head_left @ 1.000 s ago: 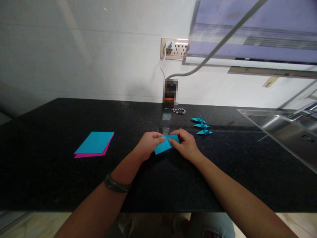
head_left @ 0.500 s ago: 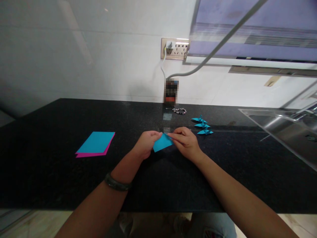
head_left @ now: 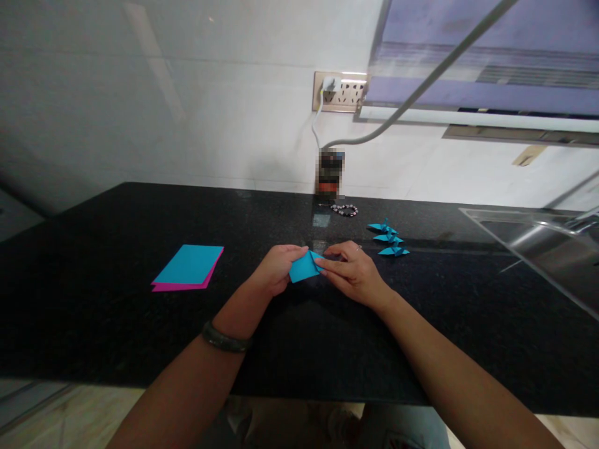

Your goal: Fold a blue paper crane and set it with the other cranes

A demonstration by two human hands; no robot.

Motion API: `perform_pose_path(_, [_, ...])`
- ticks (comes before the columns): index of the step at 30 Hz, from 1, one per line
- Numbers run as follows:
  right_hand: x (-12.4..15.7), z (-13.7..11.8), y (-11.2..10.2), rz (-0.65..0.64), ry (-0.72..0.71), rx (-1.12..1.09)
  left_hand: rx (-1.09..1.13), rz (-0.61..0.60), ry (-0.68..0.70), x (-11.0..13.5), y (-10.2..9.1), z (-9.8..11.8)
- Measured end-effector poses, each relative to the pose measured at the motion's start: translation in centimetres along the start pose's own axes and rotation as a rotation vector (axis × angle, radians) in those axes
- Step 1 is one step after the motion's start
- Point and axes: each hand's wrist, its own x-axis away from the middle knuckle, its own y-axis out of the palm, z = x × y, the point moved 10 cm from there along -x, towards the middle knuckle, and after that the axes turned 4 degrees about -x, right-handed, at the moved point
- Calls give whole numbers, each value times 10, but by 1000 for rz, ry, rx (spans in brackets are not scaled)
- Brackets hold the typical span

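A small folded piece of blue paper (head_left: 303, 267) sits on the black counter (head_left: 93, 312) between my two hands. My left hand (head_left: 276, 269) pinches its left side with thumb and fingers closed on it. My right hand (head_left: 353, 272) presses fingers together on its right edge. A dark bracelet is on my left wrist. Three folded blue paper cranes (head_left: 387, 237) lie in a row just right of and behind my right hand.
A stack of blue and pink paper sheets (head_left: 188, 268) lies to the left. A beaded bracelet (head_left: 344, 210) and a blurred dark object (head_left: 330, 174) stand by the wall under a socket (head_left: 340, 91). A steel sink (head_left: 547, 249) is at the right.
The blue paper has become smaller and narrower as my right hand slid left over it. The view shifted slightly to the left.
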Motion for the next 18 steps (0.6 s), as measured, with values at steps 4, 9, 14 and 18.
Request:
perform_pose_path(4, [-1, -4, 3, -43, -42, -25, -6, -5, -2, 0, 0, 1])
perform_pose_path(9, [-1, -4, 5, -59, -54, -51, -19, -1, -10, 0, -1, 1])
perform_pose_path(14, [-1, -4, 6, -63, -57, -60, -17, 8, -6, 0, -2, 1])
perform_pose_path(18, [-1, -3, 7, -73, -55, -40, -16, 18, -7, 1, -3, 2])
